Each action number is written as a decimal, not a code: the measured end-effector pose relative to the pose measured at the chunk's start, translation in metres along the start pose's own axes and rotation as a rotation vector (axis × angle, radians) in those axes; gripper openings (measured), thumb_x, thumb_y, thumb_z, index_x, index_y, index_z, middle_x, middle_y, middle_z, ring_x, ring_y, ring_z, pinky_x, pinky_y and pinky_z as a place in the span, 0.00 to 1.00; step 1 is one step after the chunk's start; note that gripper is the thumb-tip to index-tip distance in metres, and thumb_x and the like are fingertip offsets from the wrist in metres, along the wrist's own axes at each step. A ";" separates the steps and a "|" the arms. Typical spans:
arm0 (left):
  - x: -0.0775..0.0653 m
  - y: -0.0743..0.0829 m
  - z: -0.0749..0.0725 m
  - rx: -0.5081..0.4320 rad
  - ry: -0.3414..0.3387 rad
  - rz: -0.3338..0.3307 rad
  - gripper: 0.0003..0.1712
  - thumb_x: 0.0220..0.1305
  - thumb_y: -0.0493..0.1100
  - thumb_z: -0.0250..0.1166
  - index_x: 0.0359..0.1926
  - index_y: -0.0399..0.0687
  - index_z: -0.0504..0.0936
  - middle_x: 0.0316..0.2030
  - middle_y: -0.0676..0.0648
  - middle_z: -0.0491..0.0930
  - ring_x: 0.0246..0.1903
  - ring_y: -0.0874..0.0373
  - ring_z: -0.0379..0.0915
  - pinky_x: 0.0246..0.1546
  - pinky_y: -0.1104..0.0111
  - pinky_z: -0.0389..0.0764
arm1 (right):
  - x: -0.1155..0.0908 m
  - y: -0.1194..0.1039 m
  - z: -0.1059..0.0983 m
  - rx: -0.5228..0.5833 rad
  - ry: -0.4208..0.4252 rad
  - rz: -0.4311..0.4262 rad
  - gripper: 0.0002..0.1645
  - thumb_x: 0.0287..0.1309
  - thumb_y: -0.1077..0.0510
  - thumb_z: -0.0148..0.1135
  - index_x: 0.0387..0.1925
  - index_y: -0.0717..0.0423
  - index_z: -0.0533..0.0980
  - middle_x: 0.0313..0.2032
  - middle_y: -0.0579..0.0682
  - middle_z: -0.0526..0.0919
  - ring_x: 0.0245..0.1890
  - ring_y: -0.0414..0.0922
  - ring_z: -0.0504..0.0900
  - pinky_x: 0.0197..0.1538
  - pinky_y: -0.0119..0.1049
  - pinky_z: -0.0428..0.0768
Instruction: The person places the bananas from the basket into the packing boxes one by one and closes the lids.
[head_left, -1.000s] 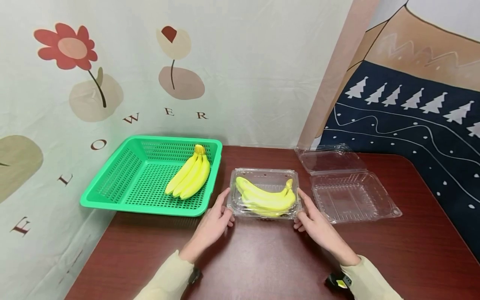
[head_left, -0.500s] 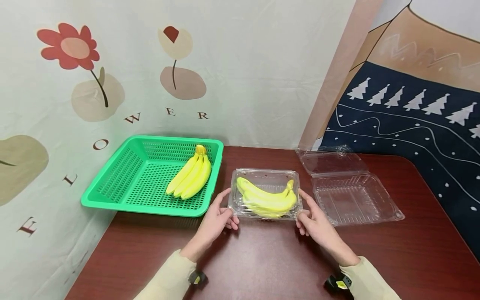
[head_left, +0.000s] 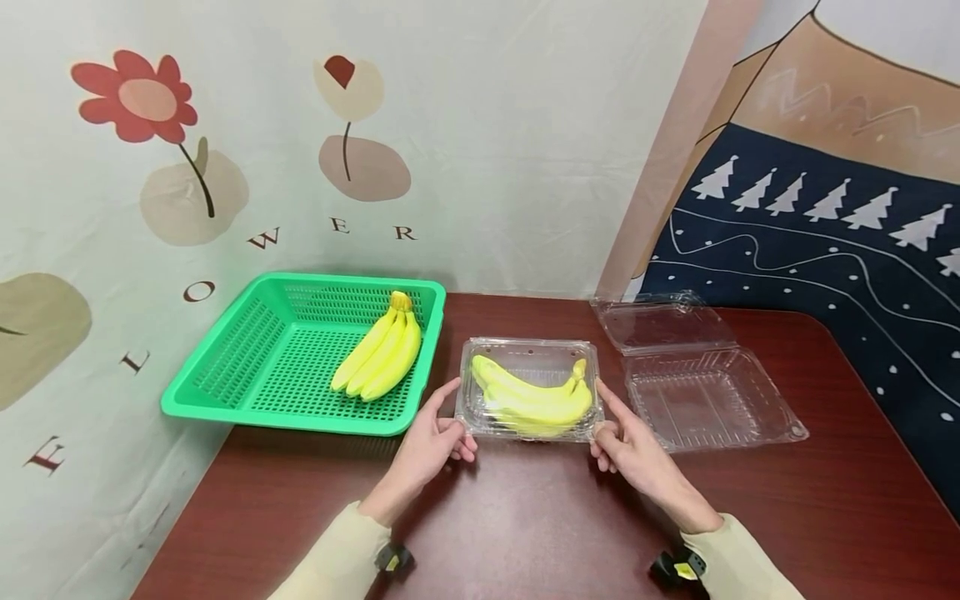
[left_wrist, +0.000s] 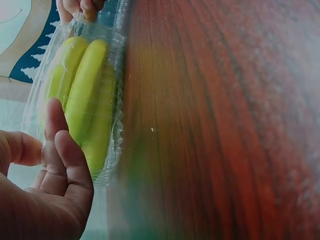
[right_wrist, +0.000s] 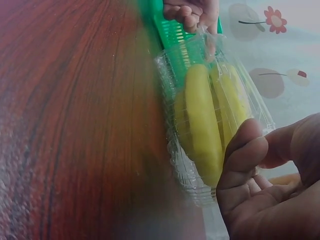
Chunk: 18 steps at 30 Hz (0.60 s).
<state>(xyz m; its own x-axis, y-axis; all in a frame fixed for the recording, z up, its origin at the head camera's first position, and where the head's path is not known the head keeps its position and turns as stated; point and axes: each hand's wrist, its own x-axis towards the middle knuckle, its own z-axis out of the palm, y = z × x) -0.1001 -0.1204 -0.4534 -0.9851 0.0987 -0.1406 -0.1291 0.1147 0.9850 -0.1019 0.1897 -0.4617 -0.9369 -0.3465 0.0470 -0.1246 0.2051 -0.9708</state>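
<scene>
A clear plastic clamshell container (head_left: 529, 350) stands mid-table with its lid down. Inside lies a bunch of yellow bananas (head_left: 536, 402), stem end to the right. My left hand (head_left: 426, 446) pinches the container's near left corner between thumb and fingers, the index finger lying along the left side. At the near right corner my right hand (head_left: 636, 454) pinches the rim the same way, index finger along the right side. In the left wrist view the bananas (left_wrist: 87, 90) show through the ribbed wall. The right wrist view shows the thumb meeting the fingers at the corner.
A green plastic basket (head_left: 213, 412) sits at the left, holding another banana bunch (head_left: 382, 350) at its right side. To the right lies a second clear clamshell (head_left: 712, 396), lid folded back. Printed cloth (head_left: 510, 150) hangs behind the dark red table (head_left: 525, 533).
Almost nothing differs. Both hands keep their hold on the container's corners, and the head view shifts very slightly.
</scene>
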 end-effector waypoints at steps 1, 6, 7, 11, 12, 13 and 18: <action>0.000 0.000 0.000 0.002 0.000 0.002 0.42 0.66 0.25 0.53 0.80 0.46 0.57 0.22 0.41 0.83 0.21 0.53 0.82 0.27 0.66 0.83 | 0.000 0.000 0.000 -0.001 -0.003 -0.002 0.44 0.69 0.74 0.49 0.81 0.66 0.46 0.23 0.61 0.77 0.17 0.40 0.76 0.22 0.32 0.76; 0.000 -0.002 0.000 0.018 0.006 0.018 0.42 0.67 0.25 0.53 0.80 0.45 0.57 0.22 0.40 0.83 0.20 0.51 0.83 0.26 0.63 0.84 | 0.000 0.001 0.000 -0.022 -0.006 -0.012 0.44 0.69 0.73 0.49 0.81 0.66 0.46 0.22 0.60 0.77 0.16 0.40 0.76 0.20 0.32 0.75; 0.001 -0.003 0.000 0.020 0.012 0.018 0.41 0.67 0.26 0.53 0.80 0.45 0.58 0.22 0.40 0.83 0.20 0.51 0.83 0.26 0.63 0.84 | 0.000 0.002 0.000 -0.027 -0.004 -0.014 0.44 0.69 0.73 0.49 0.81 0.66 0.46 0.22 0.60 0.77 0.16 0.40 0.75 0.20 0.32 0.75; 0.001 -0.007 0.002 0.035 0.036 0.018 0.40 0.67 0.27 0.53 0.80 0.47 0.59 0.22 0.41 0.84 0.21 0.51 0.84 0.27 0.64 0.84 | 0.001 0.002 0.001 -0.051 0.024 0.005 0.43 0.68 0.73 0.49 0.81 0.64 0.48 0.20 0.56 0.77 0.15 0.40 0.76 0.20 0.33 0.76; 0.001 -0.008 0.002 0.041 0.039 0.024 0.40 0.67 0.28 0.52 0.79 0.47 0.59 0.22 0.41 0.84 0.21 0.51 0.84 0.28 0.64 0.84 | 0.002 0.002 0.001 -0.056 0.032 0.016 0.43 0.68 0.73 0.49 0.81 0.64 0.49 0.20 0.56 0.78 0.15 0.41 0.76 0.20 0.33 0.76; 0.001 -0.009 0.002 0.047 0.045 0.024 0.40 0.68 0.28 0.52 0.79 0.48 0.59 0.22 0.41 0.84 0.21 0.51 0.84 0.28 0.65 0.84 | 0.002 0.001 0.002 -0.062 0.042 0.029 0.43 0.69 0.72 0.49 0.81 0.63 0.49 0.20 0.56 0.78 0.16 0.41 0.77 0.20 0.34 0.77; -0.001 -0.010 0.003 0.052 0.051 0.056 0.39 0.69 0.30 0.52 0.80 0.47 0.58 0.25 0.40 0.85 0.24 0.48 0.86 0.31 0.65 0.84 | 0.003 -0.001 0.004 -0.062 0.075 0.115 0.43 0.70 0.70 0.46 0.82 0.56 0.49 0.22 0.58 0.80 0.18 0.46 0.80 0.23 0.36 0.81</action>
<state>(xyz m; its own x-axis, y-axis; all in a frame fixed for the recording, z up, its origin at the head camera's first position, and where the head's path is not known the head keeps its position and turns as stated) -0.0976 -0.1184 -0.4635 -0.9953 0.0560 -0.0784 -0.0684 0.1616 0.9845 -0.1028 0.1849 -0.4619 -0.9676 -0.2486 -0.0439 -0.0328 0.2964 -0.9545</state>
